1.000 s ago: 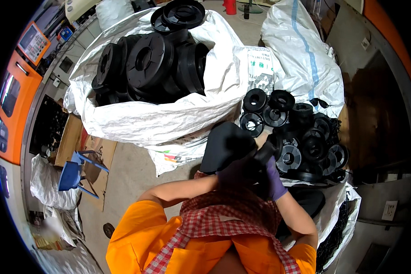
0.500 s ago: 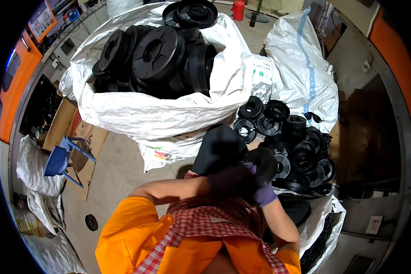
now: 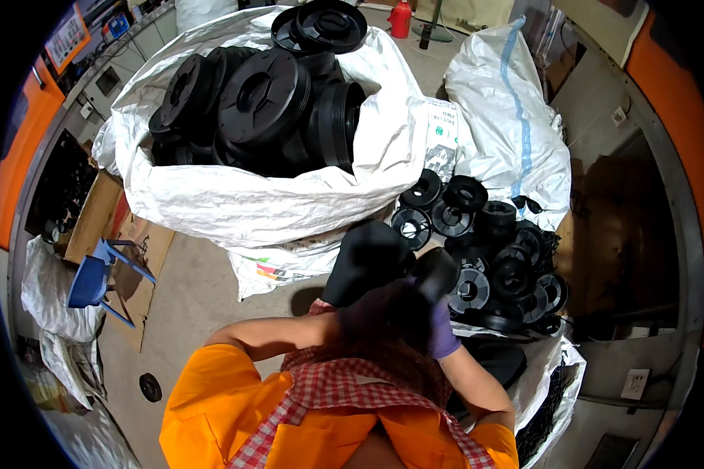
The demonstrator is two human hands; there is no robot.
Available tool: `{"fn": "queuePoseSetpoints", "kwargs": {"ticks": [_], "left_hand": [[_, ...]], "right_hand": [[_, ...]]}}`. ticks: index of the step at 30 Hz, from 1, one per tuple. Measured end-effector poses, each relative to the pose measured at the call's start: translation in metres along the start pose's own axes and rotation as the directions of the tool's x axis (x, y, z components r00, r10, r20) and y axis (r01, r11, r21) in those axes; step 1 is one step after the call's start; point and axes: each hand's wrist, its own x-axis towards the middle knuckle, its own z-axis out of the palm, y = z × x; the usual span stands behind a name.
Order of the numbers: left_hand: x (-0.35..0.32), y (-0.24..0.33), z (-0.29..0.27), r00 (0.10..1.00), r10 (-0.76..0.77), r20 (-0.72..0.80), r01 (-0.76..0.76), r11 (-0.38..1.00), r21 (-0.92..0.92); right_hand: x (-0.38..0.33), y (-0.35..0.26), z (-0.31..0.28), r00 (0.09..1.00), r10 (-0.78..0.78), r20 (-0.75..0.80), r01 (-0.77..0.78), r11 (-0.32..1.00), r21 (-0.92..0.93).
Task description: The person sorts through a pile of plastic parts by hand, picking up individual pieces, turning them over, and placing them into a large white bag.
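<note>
Hands meet at the middle of the view, just above the person's checked apron [image 3: 352, 391]. Left hand [image 3: 364, 309], gloved in dark purple, comes in from the lower left on a bare forearm below an orange sleeve [image 3: 211, 399]. Its fingers wrap the underside of a large black plastic piece [image 3: 368, 262], blurred, held above the concrete floor [image 3: 195, 297] in front of the big sack. Right hand [image 3: 438, 313], in a purple glove, grips a smaller black round part [image 3: 436, 272] that touches the right side of the large piece; fingers closed on it, exact finger placement not readable through blur.

Surroundings: large white woven sack [image 3: 250, 199] at the top left of the floor, open at the top and filled with big black round discs [image 3: 262, 102]. Second white sack [image 3: 508, 117] with a blue stripe, top right, closed. Between and below them, at the right of the hands, a pile of small black ring parts [image 3: 485, 242] on the floor, its near edge just beside the right hand. Blue stool [image 3: 94, 277] at the left edge, on flattened cardboard [image 3: 145, 258]. Red bottle [image 3: 400, 19] at the top edge.
</note>
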Motion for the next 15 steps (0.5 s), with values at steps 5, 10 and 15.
{"fn": "queuePoseSetpoints", "kwargs": {"ticks": [5, 10, 15], "left_hand": [[0.012, 0.028, -0.075, 0.958, 0.273, 0.093, -0.287, 0.874, 0.393], [-0.031, 0.030, -0.204, 0.918, 0.136, -0.372, 0.194, 0.664, 0.722], [-0.024, 0.040, -0.319, 0.823, -0.119, -0.555, 0.552, 0.396, 0.734]], "right_hand": [[0.097, -0.018, -0.039, 0.886, -0.145, 0.441, -0.076, 0.892, 0.445], [0.149, 0.108, -0.016, 0.826, 0.471, 0.308, -0.563, 0.711, 0.422], [0.276, 0.175, 0.030, 0.580, 0.711, 0.398, -0.745, 0.264, 0.613]]}}
